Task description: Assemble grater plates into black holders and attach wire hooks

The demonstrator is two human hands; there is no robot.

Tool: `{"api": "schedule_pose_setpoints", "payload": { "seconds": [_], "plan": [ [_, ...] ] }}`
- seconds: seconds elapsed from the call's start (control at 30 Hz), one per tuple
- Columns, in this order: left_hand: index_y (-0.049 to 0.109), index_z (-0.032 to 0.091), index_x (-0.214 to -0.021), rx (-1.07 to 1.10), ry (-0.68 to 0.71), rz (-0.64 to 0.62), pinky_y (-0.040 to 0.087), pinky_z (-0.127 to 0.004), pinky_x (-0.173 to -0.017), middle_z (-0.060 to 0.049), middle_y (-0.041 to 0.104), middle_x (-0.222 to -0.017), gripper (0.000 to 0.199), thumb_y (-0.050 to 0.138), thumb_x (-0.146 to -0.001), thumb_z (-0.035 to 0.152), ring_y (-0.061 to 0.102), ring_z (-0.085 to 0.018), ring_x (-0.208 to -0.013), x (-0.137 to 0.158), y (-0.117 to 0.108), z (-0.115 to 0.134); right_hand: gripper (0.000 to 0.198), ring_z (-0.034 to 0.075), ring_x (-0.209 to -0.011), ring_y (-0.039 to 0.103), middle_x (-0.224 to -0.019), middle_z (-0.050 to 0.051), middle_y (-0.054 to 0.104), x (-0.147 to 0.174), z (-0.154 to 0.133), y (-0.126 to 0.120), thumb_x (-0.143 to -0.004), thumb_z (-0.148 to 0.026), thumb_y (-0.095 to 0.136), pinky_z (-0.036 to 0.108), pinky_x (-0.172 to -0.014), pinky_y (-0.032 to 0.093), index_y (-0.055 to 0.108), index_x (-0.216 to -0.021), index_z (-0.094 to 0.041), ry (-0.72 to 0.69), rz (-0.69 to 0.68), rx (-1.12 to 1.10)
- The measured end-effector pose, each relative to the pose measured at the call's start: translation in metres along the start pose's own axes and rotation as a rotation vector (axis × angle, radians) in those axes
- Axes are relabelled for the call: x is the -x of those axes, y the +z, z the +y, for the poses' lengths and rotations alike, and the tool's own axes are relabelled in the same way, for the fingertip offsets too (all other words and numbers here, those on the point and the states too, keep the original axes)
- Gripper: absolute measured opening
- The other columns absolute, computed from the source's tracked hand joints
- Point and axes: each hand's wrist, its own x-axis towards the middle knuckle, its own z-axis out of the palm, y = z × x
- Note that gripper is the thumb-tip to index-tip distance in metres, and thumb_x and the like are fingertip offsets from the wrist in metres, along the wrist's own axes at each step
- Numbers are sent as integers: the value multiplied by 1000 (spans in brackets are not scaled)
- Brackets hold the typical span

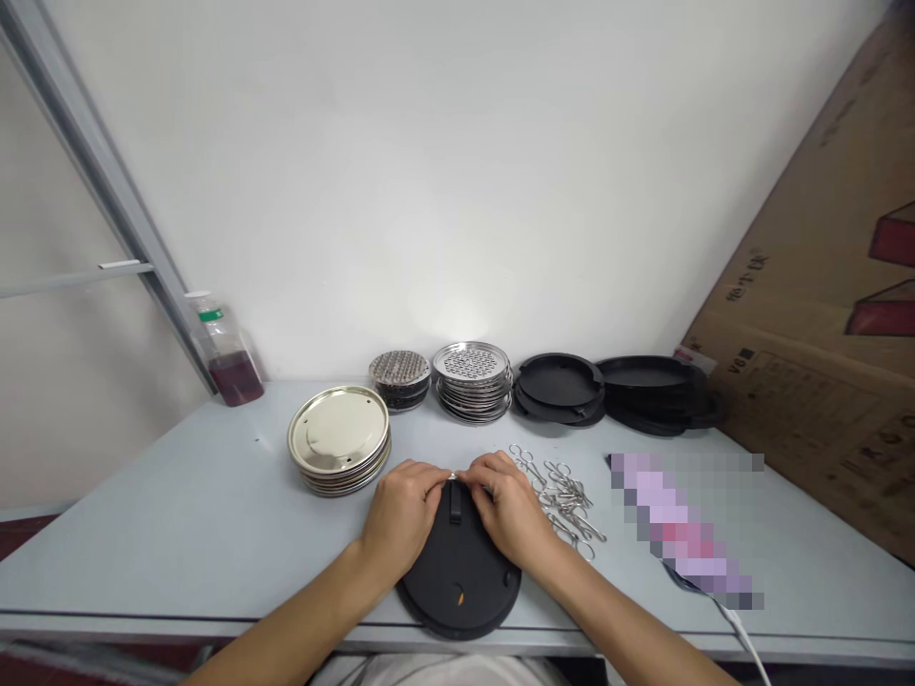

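A round black plastic base [457, 586] lies on the table in front of me, near its front edge. On it are a short raised black tab, a small round knob and a crescent-shaped slot. My left hand [401, 510] and my right hand [511, 505] meet at its far edge. Both pinch a small shiny metal piece [453, 475] there, mostly hidden by the fingertips. Just right of my right hand lies a loose pile of metal wire clips [570, 497] with ring ends.
Gold-coloured metal discs [339, 429] are stacked at left. Along the wall stand grater discs [472, 367] and black round parts [561, 381]. A bottle of dark red liquid [235, 376] is far left. At right are a blurred-out object [679, 529], a cable [743, 634] and a cardboard box [807, 381].
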Motion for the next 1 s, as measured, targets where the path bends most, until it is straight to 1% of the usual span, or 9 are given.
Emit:
{"api": "schedule_pose_setpoints", "payload": {
  "seconds": [0.2, 0.47, 0.6, 0.77, 0.87, 1.0],
  "plan": [
    [77, 20, -93, -8, 46, -12, 54, -33, -78, -4, 77, -88, 24, 62, -85, 3, 69, -20, -81, -1, 0, 0, 29, 22, -85, 55, -85, 6, 65, 0, -3, 3, -82, 1, 53, 35, -79, 45, 73, -87, -19, 17, -21, 71],
    [78, 20, -90, -34, 34, -62, 54, -34, -79, -5, 77, -86, 23, 63, -84, 3, 68, -21, -81, -5, -1, -2, 25, 21, -82, 54, -80, 5, 64, 2, -5, 7, -80, 0, 55, 33, -76, 44, 71, -78, -19, 34, 16, 82],
    [78, 20, -89, -33, 34, -66, 53, -33, -78, -4, 77, -84, 23, 63, -85, 3, 67, -20, -81, -5, -2, -4, 24, 22, -82, 53, -80, 5, 64, 2, -4, 9, -79, -1, 54, 34, -75, 44, 70, -77, -19, 33, 26, 73],
    [78, 20, -90, 31, 91, -87, 53, -32, -79, -3, 77, -86, 24, 62, -85, 2, 66, -19, -81, -7, -1, -4, 24, 21, -80, 52, -77, 5, 63, 1, -3, 10, -76, 1, 53, 33, -75, 43, 68, -74, -18, 49, 64, 68],
    [78, 20, -95, 73, 121, -107, 54, -32, -80, -3, 78, -89, 28, 60, -86, 1, 66, -18, -83, -8, 0, -5, 24, 22, -80, 51, -75, 4, 62, 1, -2, 10, -75, 1, 53, 34, -75, 42, 67, -72, -18, 77, 69, 79],
    [77, 22, -97, 118, 115, -99, 55, -32, -81, -2, 78, -92, 30, 58, -87, 1, 66, -18, -85, -8, 0, -5, 23, 22, -80, 52, -75, 4, 62, 2, -2, 10, -76, 0, 54, 34, -77, 42, 68, -74, -19, 95, 69, 84]
  ]
}}
